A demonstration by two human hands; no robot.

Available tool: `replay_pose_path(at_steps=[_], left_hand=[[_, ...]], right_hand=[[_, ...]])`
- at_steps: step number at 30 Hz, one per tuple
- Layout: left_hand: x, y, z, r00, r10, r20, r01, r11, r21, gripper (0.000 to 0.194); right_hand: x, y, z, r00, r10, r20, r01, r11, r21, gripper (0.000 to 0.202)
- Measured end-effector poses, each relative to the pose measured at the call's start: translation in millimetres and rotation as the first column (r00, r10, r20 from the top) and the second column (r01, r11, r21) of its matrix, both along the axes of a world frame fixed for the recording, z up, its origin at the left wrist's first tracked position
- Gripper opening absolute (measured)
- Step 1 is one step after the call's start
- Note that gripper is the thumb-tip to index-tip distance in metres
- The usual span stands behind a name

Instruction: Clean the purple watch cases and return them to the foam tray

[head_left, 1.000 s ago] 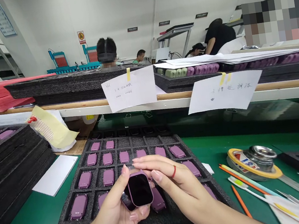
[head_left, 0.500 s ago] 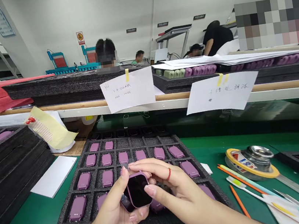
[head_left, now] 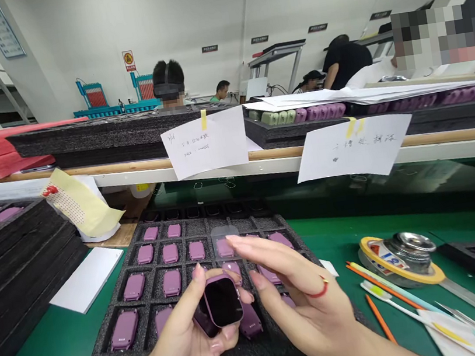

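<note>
We hold a purple watch (head_left: 223,301) in our left hand (head_left: 184,333), its black screen turned up toward us. Our left fingers are clamped round it: the thumb lies against the upper left edge, other fingertips curl in at the lower edge, and more show past the right side, so the watch sits between thumb and fingers above the near part of the foam tray (head_left: 195,227). A dark, glossy part shows just behind its left side; we cannot tell whether it is a separate piece. Our right hand (head_left: 308,303), with a red band (head_left: 319,291) on it, is raised just to the right of the watch and is apart from it. Its thumb stands apart from its outstretched fingers, whose tips lie above and to the right of the screen. A clear film (head_left: 221,234) shows at the foremost fingertip, over the tray; whether it is pinched or merely clinging, we cannot tell. Purple cases (head_left: 125,329) lie in the tray's compartments around and beneath our hands. To the right, on the green table (head_left: 315,226), lie a toothbrush (head_left: 377,290) and an orange stick (head_left: 380,319).
</note>
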State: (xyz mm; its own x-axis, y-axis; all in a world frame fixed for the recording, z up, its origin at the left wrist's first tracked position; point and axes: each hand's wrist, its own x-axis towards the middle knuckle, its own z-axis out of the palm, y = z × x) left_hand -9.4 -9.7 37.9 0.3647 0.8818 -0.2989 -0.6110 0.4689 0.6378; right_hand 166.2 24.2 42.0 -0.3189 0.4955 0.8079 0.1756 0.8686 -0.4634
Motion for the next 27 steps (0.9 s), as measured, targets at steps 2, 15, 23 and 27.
replay_pose_path(at_steps=[2, 15, 23, 27], left_hand=[[0.8, 0.5, 0.4, 1.000, -0.001, 0.028, 0.001, 1.000, -0.012, 0.042], [5.3, -5.8, 7.2, 0.967, 0.106, -0.232, -0.104, 0.994, 0.021, 0.037], [6.3, -2.1, 9.7, 0.926, 0.025, -0.377, -0.002, 0.998, 0.062, 0.039], [8.0, -2.4, 10.0, 0.931, -0.004, -0.366, 0.033, 0.997, 0.072, 0.036]], right_hand=[[1.3, -0.6, 0.2, 1.000, -0.012, -0.015, 0.013, 0.997, 0.076, 0.043], [10.2, -8.6, -1.7, 0.974, -0.084, 0.208, 0.045, 0.981, 0.189, 0.018], [132.4, -13.1, -12.6, 0.264, -0.403, 0.876, 0.798, 0.601, 0.036, 0.021], [177.3, -26.2, -32.2, 0.087, -0.319, 0.944, 0.880, 0.469, 0.077, 0.020]])
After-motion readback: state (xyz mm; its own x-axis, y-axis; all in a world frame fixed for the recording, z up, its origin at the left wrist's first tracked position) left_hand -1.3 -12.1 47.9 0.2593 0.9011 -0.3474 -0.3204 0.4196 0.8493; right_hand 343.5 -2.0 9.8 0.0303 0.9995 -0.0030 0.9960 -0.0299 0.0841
